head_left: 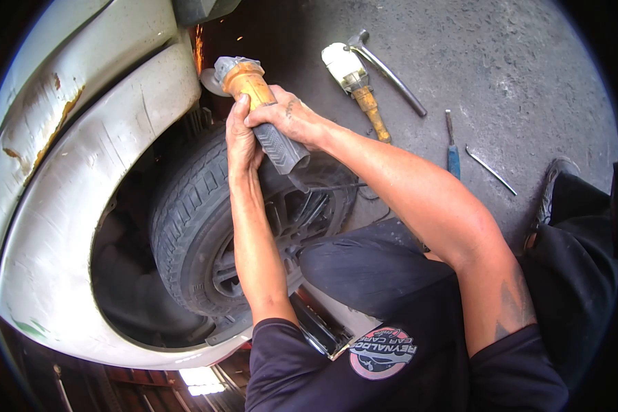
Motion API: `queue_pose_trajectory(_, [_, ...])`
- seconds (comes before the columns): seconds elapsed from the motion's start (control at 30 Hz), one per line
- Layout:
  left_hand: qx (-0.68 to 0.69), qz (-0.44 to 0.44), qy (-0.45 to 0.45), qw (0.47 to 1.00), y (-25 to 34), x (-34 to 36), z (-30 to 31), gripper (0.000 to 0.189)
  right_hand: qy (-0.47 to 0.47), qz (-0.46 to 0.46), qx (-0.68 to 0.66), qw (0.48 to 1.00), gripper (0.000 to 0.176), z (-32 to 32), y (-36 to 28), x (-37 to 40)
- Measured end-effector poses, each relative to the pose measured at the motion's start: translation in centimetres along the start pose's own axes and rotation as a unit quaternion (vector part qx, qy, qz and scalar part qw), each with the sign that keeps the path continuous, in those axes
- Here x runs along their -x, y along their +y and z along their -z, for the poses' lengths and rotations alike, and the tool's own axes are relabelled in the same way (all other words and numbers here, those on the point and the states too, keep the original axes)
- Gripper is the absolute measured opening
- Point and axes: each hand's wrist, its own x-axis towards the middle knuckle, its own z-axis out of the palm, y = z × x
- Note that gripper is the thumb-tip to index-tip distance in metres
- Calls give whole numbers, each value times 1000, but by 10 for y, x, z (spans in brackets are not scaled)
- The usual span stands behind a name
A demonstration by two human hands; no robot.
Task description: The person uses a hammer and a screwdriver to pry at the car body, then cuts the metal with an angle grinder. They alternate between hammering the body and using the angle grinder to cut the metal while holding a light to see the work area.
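Both of my hands are wrapped around an angle grinder [248, 84] with a yellow-orange front and a dark grey ribbed body. My left hand [240, 141] grips its left side. From the right, my right hand [292, 120] closes over the middle of the body. The pale disc [213, 82] is at the far end, beside the edge of a white car's bumper and wheel arch [69, 206]. Orange sparks [199, 48] fly there; the exact contact point is hidden. Below my hands is a black tire [185, 233] on a dark spoked wheel. A cord trails from the grinder's rear.
On the grey concrete floor [522, 75] lie a caged work light [367, 103] with a yellow handle, a metal bar tool [395, 77], a blue-handled screwdriver [453, 158] and a thin metal rod [491, 169]. A dark trouser leg and shoe [555, 182] are at right. The bodywork has rust and scratches.
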Motion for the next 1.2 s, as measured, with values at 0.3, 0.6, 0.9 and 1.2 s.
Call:
queue_pose_trajectory(0.3, [-2,2,-2,1000,0,1,0,60,4,-2,21,1000,71,1,-4,2])
queue_pose_trajectory(0.6, [8,3,8,1000,-1,1,-2,59,3,1,36,999,77,2,-1,1])
queue_pose_trajectory(0.9, [1,2,7,1000,0,2,-2,60,2,8,47,999,78,3,1,-1])
queue_pose_trajectory(1.2, [4,-3,1,1000,-1,1,-1,61,4,20,61,998,77,4,4,-3])
